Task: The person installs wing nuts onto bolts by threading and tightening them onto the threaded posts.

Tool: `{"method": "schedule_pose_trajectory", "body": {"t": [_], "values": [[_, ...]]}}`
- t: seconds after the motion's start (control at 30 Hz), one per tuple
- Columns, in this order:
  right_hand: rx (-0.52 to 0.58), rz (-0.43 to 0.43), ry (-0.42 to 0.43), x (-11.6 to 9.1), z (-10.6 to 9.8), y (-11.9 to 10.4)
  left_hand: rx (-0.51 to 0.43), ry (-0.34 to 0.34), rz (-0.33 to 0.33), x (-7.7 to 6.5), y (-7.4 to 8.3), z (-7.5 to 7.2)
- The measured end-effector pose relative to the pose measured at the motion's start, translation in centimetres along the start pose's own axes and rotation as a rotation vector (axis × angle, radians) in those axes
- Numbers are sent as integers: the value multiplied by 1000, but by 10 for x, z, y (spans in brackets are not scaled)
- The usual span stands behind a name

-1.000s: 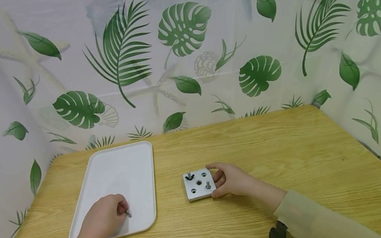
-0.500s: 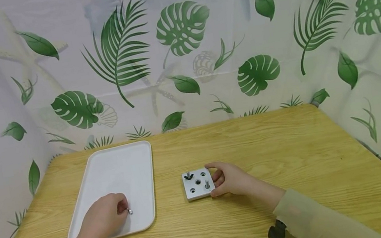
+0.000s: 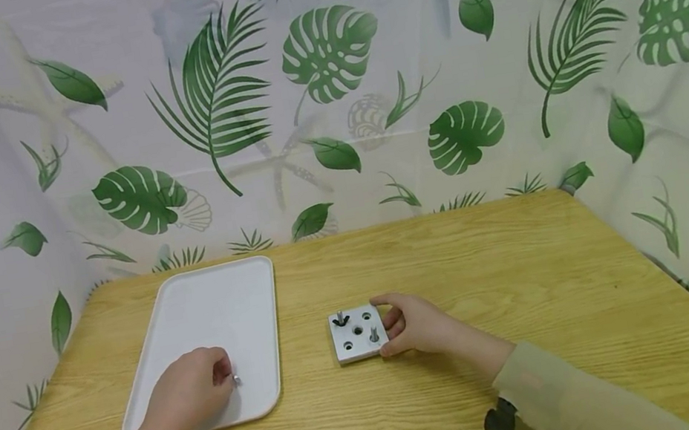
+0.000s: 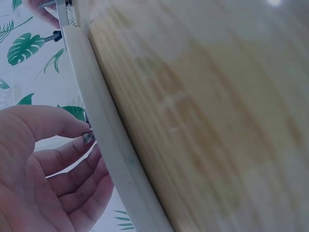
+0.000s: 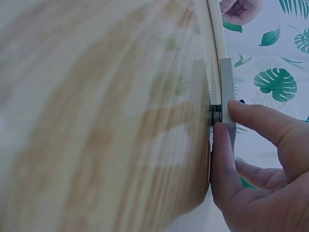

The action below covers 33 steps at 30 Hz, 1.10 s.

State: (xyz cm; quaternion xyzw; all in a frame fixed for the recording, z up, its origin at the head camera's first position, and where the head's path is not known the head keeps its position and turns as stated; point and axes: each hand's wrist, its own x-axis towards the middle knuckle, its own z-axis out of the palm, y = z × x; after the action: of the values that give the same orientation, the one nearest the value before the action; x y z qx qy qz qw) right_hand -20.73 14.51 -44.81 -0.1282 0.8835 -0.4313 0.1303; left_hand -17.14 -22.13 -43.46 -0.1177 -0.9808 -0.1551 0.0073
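My left hand (image 3: 192, 389) is over the near part of the white tray (image 3: 215, 295). Its thumb and forefinger pinch a small silvery metal piece (image 4: 88, 137), mostly hidden by the fingertips in the head view. The other fingers curl loosely below in the left wrist view. My right hand (image 3: 419, 325) grips the right edge of a square metal plate (image 3: 360, 344) between thumb and fingers. Two bolts stand up from the plate; a black wing nut (image 3: 341, 321) sits on the far-left one, while the near-right bolt (image 3: 374, 334) is bare. Several holes show in its face.
The wooden table (image 3: 493, 259) carries the tray at left and the plate in the middle. A leaf-patterned curtain (image 3: 326, 97) rises behind and along both sides. Below the plate, a dark bolt head (image 5: 216, 115) shows in the right wrist view.
The small metal piece has turned and moved slightly up between my left fingertips, and less of it shows. The right hand and the plate hold almost still.
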Motion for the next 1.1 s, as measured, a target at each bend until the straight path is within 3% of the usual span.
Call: {"method": "schedule_pose_trajectory", "body": {"t": [0.4,0.67,1.1], "values": [[1,-3,6,2,1,2,-12,18,-20,2,5,-2],[6,2,6,2,0,2,-103,-12,-56,8,11,-4],[-3,5,8,0,1,-1,-114,5,0,23,25,-8]]}}
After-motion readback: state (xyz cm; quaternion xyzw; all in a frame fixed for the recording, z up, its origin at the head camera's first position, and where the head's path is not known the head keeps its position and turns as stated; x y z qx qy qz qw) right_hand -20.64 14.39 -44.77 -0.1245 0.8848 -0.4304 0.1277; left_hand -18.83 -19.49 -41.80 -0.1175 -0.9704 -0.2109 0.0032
